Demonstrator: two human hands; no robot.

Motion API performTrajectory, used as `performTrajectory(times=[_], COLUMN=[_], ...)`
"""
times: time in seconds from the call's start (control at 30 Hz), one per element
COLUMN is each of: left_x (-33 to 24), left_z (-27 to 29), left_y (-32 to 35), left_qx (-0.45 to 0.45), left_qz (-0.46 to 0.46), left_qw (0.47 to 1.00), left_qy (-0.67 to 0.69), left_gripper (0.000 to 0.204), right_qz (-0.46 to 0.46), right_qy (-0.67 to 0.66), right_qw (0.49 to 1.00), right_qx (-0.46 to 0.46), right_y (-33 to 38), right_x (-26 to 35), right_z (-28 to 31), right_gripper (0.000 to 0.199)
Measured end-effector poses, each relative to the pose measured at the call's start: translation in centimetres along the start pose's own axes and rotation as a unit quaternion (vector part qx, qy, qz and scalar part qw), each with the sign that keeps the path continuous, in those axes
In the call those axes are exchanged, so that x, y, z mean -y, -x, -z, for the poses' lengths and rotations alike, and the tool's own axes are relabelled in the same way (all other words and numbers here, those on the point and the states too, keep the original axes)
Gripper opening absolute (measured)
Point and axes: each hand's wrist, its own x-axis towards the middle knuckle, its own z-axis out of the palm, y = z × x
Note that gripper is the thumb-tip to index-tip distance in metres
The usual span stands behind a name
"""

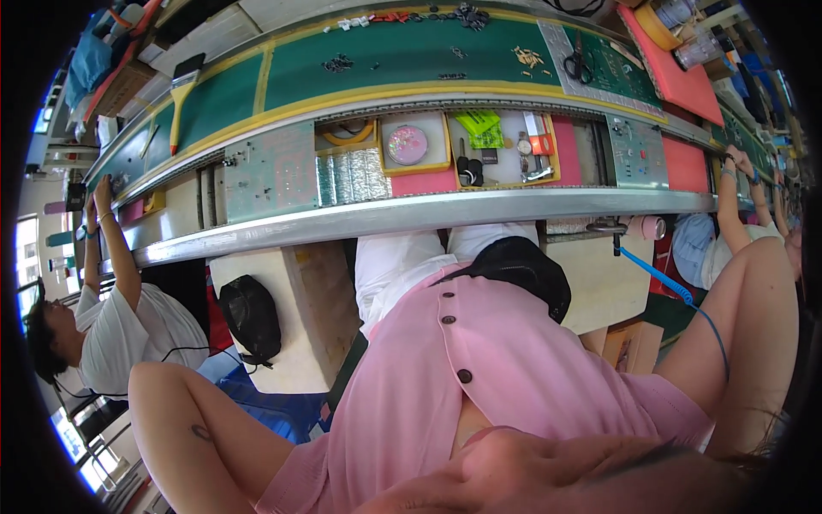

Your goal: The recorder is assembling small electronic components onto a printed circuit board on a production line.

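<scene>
Neither of my hands shows. My left arm (193, 437) is bent with its elbow raised at the lower left, and my right arm (753, 300) is bent likewise at the lower right. Both forearms run out of the picture at the bottom. A blue coiled cord (655, 272) stretches from a clamp under the rail to my right arm. Ahead of me, one circuit board (272, 176) lies across the conveyor rails on the left. Another circuit board (638, 154) rests on them at the right. No hand of mine touches either board.
Beyond the rails, a green bench (385, 51) bears a brush (181, 98), scissors (579, 64) and small component piles. Between the boards are a yellow tray (445, 158) and a round pink case (408, 145). Co-workers (141, 330) sit at both sides. A black bag (250, 317) hangs below.
</scene>
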Motion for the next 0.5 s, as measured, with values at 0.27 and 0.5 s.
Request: performTrajectory(times=[0.27,0.5], left_x=[-9.6,-15.6], left_z=[-2.9,-3.1], left_y=[-0.2,-0.9], left_qx=[0.021,-0.020], left_qz=[0.012,0.033], left_qw=[0.997,0.992], left_qy=[0.070,0.118], left_gripper=[0.034,0.035], right_qz=[-0.020,0.008], right_qy=[0.012,0.002], right_qw=[0.999,0.999], right_qx=[0.039,0.035], right_y=[-1.6,-0.9], right_x=[0.1,-0.7], right_z=[0.4,-2.1], right_gripper=[0.026,0.026])
